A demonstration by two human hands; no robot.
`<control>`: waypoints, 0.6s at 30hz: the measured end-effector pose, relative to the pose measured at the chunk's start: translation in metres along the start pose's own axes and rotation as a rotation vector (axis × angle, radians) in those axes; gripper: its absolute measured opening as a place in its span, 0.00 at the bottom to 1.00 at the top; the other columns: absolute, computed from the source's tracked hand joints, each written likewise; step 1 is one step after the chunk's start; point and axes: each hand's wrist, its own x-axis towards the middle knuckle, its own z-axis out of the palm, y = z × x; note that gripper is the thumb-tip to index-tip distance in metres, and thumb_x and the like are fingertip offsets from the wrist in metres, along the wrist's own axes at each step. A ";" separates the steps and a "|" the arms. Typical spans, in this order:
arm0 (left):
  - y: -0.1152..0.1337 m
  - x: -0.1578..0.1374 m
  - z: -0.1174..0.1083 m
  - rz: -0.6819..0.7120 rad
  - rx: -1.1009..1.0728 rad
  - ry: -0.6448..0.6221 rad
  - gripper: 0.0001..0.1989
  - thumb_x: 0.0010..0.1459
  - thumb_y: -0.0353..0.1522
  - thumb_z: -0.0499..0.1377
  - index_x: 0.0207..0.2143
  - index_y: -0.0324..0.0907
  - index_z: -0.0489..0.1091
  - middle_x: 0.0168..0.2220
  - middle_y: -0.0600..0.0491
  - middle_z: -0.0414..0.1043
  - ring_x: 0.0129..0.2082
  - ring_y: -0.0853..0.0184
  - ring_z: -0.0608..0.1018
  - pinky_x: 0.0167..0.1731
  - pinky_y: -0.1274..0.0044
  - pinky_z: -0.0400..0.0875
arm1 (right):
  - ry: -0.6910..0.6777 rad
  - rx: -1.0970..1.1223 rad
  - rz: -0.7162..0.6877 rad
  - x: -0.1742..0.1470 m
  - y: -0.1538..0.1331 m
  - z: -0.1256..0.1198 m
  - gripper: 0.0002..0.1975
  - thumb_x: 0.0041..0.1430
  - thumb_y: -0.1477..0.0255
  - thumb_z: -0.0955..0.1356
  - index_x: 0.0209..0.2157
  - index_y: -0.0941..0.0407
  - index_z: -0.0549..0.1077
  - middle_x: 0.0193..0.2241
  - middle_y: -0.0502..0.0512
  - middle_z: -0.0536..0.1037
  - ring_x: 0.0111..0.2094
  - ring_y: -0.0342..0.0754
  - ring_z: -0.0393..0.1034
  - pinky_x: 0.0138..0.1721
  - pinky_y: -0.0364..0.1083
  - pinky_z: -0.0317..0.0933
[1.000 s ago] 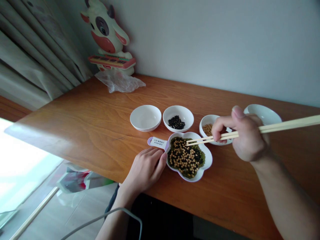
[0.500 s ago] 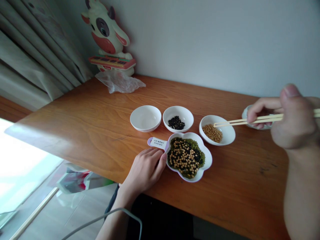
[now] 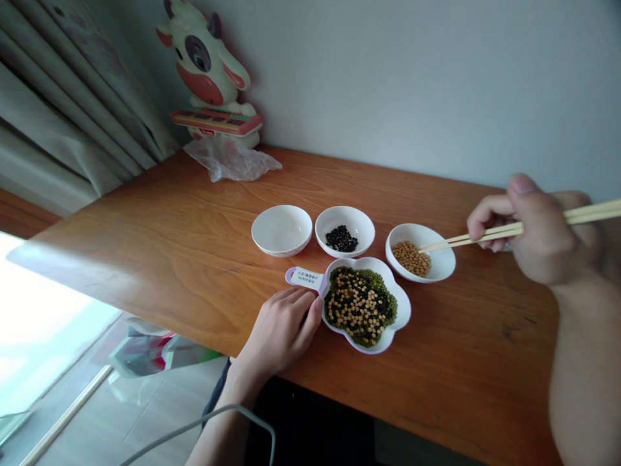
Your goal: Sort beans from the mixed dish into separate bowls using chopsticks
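My right hand [image 3: 548,236] is closed around a pair of pale wooden chopsticks [image 3: 499,231]. Their tips reach into a white bowl [image 3: 445,262] and sit at a small heap of yellow soybeans [image 3: 410,260]. My left hand [image 3: 286,327] rests on the table with curled fingers, thumb and fingertips against a white flower-shaped dish [image 3: 402,314] where its labelled handle [image 3: 306,277] begins. Black, yellow and green beans [image 3: 361,304] lie mixed in that dish. Behind it, a second bowl [image 3: 361,220] contains black beans [image 3: 342,239], and the third bowl [image 3: 282,228] is empty.
A cow-shaped toy keyboard [image 3: 211,84] stands against the wall at the back left, with a crumpled clear plastic bag [image 3: 233,160] before it. A grey cable [image 3: 233,408] crosses my left forearm. The wooden table's [image 3: 436,388] front edge runs below the dish.
My right hand has shifted slightly left and down, and the chopsticks slant more steeply over the soybean bowl. My left hand and the flower-shaped dish stay in place.
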 end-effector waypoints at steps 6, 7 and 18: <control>0.000 0.000 -0.001 0.002 -0.003 -0.003 0.17 0.77 0.36 0.44 0.31 0.45 0.58 0.32 0.54 0.68 0.33 0.65 0.70 0.39 0.72 0.64 | -0.015 0.180 -0.007 -0.006 -0.022 0.008 0.37 0.73 0.50 0.54 0.21 0.54 0.76 0.15 0.54 0.72 0.18 0.44 0.64 0.21 0.48 0.56; 0.000 0.000 -0.001 0.003 -0.003 0.000 0.17 0.77 0.36 0.44 0.31 0.45 0.58 0.32 0.54 0.68 0.33 0.65 0.70 0.39 0.72 0.64 | -0.037 0.218 -0.014 -0.007 -0.026 0.010 0.38 0.74 0.50 0.53 0.21 0.54 0.77 0.15 0.54 0.72 0.17 0.44 0.63 0.20 0.48 0.55; 0.000 0.000 0.000 0.008 0.007 0.021 0.18 0.76 0.36 0.45 0.31 0.45 0.60 0.31 0.52 0.70 0.33 0.64 0.72 0.39 0.71 0.66 | -0.399 0.201 -0.187 -0.020 -0.049 0.060 0.27 0.76 0.55 0.58 0.31 0.55 0.76 0.24 0.52 0.75 0.27 0.45 0.69 0.31 0.47 0.60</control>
